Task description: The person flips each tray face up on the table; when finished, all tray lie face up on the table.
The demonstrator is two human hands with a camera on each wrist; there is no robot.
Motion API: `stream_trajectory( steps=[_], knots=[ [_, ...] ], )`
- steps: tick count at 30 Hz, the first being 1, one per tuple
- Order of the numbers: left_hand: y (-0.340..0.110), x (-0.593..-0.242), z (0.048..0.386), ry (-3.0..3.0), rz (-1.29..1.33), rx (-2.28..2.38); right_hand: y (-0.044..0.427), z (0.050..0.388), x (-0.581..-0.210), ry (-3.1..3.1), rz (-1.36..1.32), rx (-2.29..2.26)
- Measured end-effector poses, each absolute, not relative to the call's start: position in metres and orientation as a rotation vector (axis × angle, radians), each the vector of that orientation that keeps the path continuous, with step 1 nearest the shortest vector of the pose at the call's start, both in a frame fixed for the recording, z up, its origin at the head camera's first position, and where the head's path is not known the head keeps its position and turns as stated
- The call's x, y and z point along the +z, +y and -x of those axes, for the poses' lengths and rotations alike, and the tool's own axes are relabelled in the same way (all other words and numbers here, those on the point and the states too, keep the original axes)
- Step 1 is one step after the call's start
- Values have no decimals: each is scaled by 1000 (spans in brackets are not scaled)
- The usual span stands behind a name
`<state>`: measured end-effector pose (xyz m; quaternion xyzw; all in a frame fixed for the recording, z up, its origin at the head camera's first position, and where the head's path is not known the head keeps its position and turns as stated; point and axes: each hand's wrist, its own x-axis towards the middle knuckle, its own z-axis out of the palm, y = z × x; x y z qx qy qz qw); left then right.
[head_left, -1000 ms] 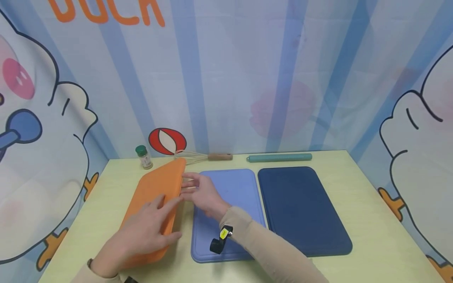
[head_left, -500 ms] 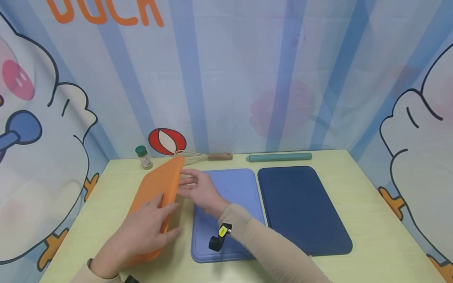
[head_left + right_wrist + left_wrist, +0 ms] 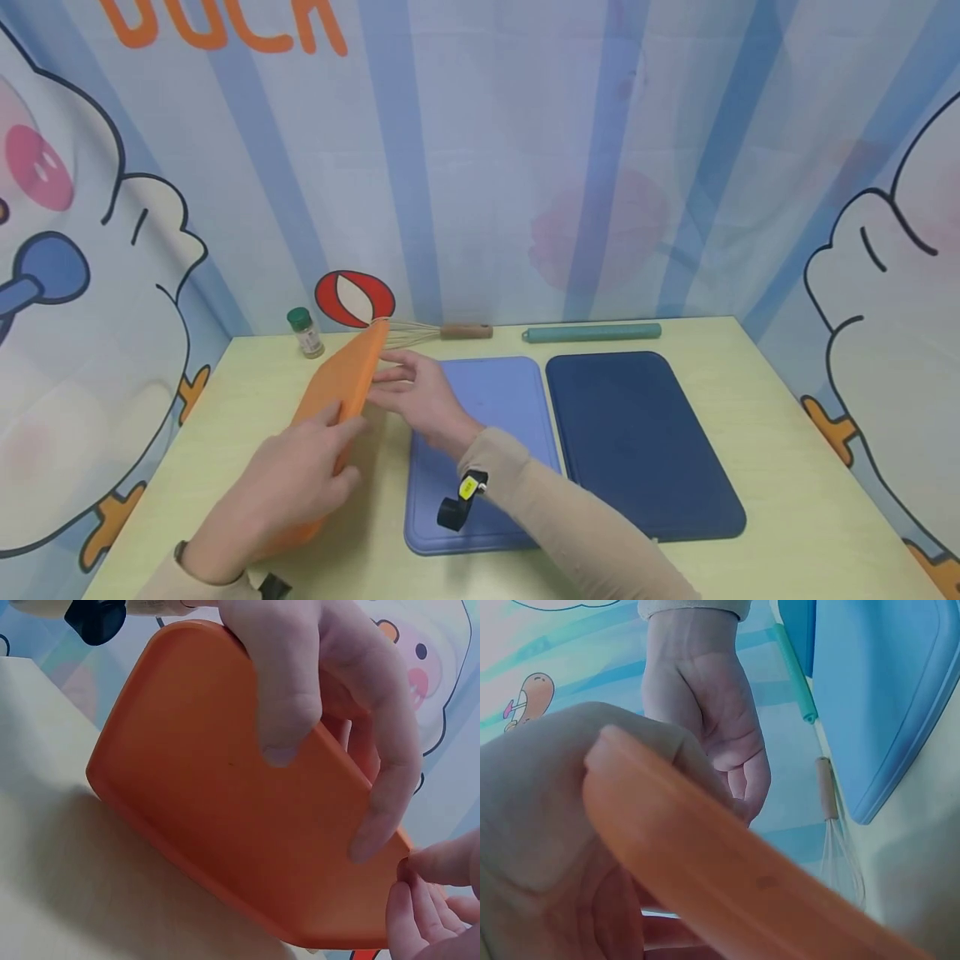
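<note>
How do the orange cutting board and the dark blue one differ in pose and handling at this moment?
The orange cutting board is tilted steeply up, while the dark blue cutting board lies flat on the table. The left hand grips the orange cutting board; no hand holds the dark blue one. Both are rectangular with rounded corners.

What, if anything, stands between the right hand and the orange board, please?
Nothing visible does: the right hand appears to touch the orange board at its raised edge, and the left hand grips it alongside.
</note>
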<state>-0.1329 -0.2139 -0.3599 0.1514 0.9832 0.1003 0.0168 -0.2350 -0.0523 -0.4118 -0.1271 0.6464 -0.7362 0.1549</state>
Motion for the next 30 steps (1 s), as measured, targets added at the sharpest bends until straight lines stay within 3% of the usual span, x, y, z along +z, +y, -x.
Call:
stream_trajectory(
  steps=[18, 30],
  knots=[
    [-225, -349, 138, 3091, -539, 346, -50, 236, -406, 1923, 570, -1988],
    [-239, -334, 139, 3117, -456, 345, -50, 234, -417, 1928, 553, -1937]
  ],
)
